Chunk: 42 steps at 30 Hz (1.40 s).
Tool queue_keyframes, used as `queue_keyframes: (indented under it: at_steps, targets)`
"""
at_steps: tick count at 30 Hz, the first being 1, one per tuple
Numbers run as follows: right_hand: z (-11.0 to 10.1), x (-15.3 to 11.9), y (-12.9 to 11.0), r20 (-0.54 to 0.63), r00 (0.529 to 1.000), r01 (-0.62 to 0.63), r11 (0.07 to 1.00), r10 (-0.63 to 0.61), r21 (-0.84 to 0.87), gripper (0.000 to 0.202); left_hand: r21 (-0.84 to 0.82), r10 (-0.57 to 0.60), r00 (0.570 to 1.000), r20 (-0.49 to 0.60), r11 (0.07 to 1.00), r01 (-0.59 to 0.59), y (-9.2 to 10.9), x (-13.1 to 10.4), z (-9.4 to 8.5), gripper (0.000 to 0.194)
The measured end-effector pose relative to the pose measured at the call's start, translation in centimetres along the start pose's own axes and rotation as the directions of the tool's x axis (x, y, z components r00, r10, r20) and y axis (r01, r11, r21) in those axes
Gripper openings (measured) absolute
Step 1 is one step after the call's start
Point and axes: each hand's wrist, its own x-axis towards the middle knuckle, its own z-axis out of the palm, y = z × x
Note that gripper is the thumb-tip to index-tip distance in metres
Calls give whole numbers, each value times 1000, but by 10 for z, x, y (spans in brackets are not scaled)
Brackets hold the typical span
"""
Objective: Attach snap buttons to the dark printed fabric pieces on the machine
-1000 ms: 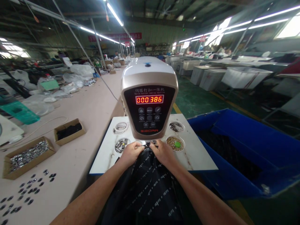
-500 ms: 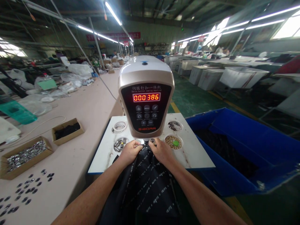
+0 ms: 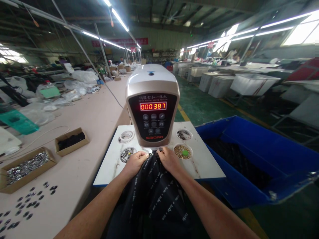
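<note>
Folds of the black printed fabric (image 3: 159,191) have shifted since half a second ago; head view shows the red display (image 3: 153,106) on the servo button sewing machine (image 3: 154,87) at 387, up from 386. Left hand (image 3: 136,163) and right hand (image 3: 169,159) each pinch the fabric's gathered upper edge, by the machine's lower front; fingertips partly hidden, exact grip hard to tell. Rest hangs between the forearms, past the white surface's (image 3: 106,174) near edge. Looks light, limp, perhaps slick; likely to slide and bunch. Best held at that edge, hands either side, kept taut.
</note>
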Motion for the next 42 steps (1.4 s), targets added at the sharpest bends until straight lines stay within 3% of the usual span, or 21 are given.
queue_keyframes:
  at_steps: [9,16,23,28,33,36,39,42]
  targets:
    - [-10,-17,-2,-39,996,75,997,-74,27,35,72,111,994,6,991,-111,6,-16,6,46]
    - [3,-18,-4,-86,996,6,997,-12,-76,34,120,177,984,-10,977,-174,-2,-10,14,33]
    - [2,-18,-6,-113,992,47,995,-57,-90,32,208,180,982,-60,964,-164,0,-14,16,28]
    - [-8,-28,-2,-116,986,119,993,-120,-14,36,283,163,984,-70,949,-137,8,-30,13,42]
    - [-30,-63,1,-108,970,228,971,-219,76,34,394,192,980,-45,905,-159,17,-64,7,49]
    - [-45,-99,-1,14,967,249,956,-254,158,30,476,251,968,-11,852,-216,12,-91,9,52]
    - [-57,-140,-7,153,953,236,958,-260,160,32,526,359,930,74,779,-342,5,-120,20,56]
    - [-72,-173,-7,275,929,197,961,-247,196,9,557,462,870,171,683,-472,6,-148,32,58]
